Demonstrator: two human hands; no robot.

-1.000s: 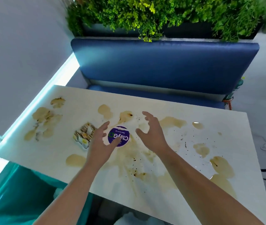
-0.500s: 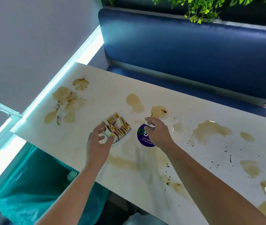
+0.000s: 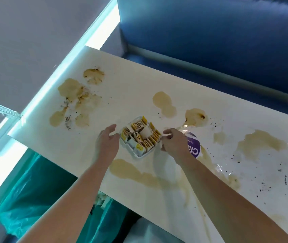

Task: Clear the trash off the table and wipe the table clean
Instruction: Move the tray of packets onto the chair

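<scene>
Café or diner booth, blue padded bench [image 3: 218,41], stained white table [image 3: 131,81], teal-lined bin [image 3: 34,190]

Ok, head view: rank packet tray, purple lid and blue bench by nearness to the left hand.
1. packet tray, just right of the left hand.
2. purple lid, past the tray, partly under the right hand.
3. blue bench, behind the table.
</scene>
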